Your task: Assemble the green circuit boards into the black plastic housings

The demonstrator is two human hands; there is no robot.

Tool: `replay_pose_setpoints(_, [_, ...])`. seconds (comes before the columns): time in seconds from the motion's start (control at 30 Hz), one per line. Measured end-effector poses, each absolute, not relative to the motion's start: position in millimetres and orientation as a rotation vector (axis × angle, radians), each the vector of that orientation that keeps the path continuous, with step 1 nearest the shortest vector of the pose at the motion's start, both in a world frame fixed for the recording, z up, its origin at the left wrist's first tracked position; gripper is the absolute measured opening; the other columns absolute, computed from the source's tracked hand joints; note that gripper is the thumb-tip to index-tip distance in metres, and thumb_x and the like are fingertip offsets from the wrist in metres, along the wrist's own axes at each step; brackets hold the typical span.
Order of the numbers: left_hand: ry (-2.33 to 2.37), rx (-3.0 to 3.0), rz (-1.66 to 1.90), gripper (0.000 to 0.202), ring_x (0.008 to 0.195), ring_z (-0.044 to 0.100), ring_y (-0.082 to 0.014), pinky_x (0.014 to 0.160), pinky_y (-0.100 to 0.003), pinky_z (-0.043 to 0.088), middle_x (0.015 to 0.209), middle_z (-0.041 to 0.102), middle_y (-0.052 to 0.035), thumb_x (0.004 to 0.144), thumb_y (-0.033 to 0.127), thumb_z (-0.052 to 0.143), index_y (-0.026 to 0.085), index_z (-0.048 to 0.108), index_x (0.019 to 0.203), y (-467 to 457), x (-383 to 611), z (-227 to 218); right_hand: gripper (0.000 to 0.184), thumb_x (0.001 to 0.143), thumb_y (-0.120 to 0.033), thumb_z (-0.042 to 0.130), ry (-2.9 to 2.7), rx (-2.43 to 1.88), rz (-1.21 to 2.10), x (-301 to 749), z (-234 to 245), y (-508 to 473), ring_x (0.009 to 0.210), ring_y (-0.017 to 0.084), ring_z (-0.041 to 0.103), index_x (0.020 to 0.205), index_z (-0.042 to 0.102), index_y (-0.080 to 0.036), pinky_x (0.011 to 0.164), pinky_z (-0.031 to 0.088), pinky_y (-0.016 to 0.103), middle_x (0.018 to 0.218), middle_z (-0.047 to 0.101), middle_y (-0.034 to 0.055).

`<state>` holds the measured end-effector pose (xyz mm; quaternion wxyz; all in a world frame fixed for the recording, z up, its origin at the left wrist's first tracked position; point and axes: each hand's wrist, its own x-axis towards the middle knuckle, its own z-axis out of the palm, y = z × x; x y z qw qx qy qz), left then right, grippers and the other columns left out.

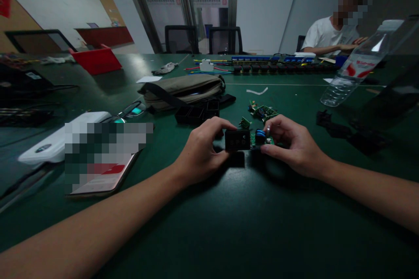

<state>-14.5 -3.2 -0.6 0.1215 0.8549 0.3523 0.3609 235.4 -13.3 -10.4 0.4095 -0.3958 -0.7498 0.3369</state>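
My left hand (207, 150) grips a small black plastic case (237, 140) between thumb and fingers, just above the green table. From the right, my right hand (291, 144) pinches a green circuit board (269, 140) that carries a blue-banded round component (260, 135). The board's left end meets the case's right side; whether it is partly inside I cannot tell. Just beyond the hands lie a small loose circuit board (244, 123) and a cluster of circuit boards (264, 112). Several empty black cases (193, 114) stand behind my left hand.
A grey-brown bag (183, 89) lies beyond the black cases. On the left are a phone (101, 178), a white device (52, 144) and glasses (131, 111). A plastic bottle (356, 67) and black parts (353, 133) are at right. A person (330, 37) sits across the table.
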Motion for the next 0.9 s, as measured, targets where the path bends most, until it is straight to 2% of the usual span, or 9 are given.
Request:
replay_pose_setpoints(0.3, [1.016,2.501,1.069,0.033,0.087,0.064,-0.0160,0.074,-0.028,0.054,0.103,0.069,-0.0051,0.075,0.008,0.069,0.018,0.061,0.105,-3.0,-14.0,-0.2,0.031,0.079,-0.034,0.076,-1.888,-1.007,0.858,234.5,-9.3,-13.1,0.059,0.009,0.049,0.096,0.054,-0.021,0.053,0.039,0.024,0.074,0.056,-0.0037])
replay_pose_setpoints(0.57, [0.984,2.506,1.098,0.037,0.091,0.065,-0.0169,0.077,-0.029,0.055,0.108,0.069,-0.0062,0.072,0.004,0.069,0.018,0.060,0.105,-2.5,-13.9,-2.3,0.035,0.080,-0.039,0.076,-1.872,-1.021,0.950,234.6,-11.0,-12.8,0.061,0.011,0.054,0.098,0.052,-0.021,0.053,0.041,0.025,0.077,0.059,-0.0015])
replay_pose_setpoints(0.77, [0.983,2.509,1.076,0.037,0.095,0.066,-0.0180,0.080,-0.031,0.055,0.110,0.069,-0.0066,0.073,0.005,0.069,0.018,0.059,0.106,-2.5,-14.5,-2.6,0.034,0.079,-0.036,0.077,-1.895,-1.026,0.914,234.7,-12.0,-12.3,0.058,0.010,0.050,0.097,0.052,-0.021,0.052,0.039,0.024,0.073,0.057,-0.0035])
replay_pose_setpoints(0.9, [0.979,2.505,1.073,0.036,0.094,0.066,-0.0179,0.080,-0.031,0.056,0.108,0.069,-0.0061,0.074,0.006,0.069,0.019,0.059,0.107,-2.2,-14.7,-3.0,0.033,0.079,-0.035,0.077,-1.910,-1.026,0.869,235.2,-12.6,-13.1,0.062,0.011,0.054,0.098,0.054,-0.021,0.054,0.041,0.025,0.078,0.060,-0.0015])
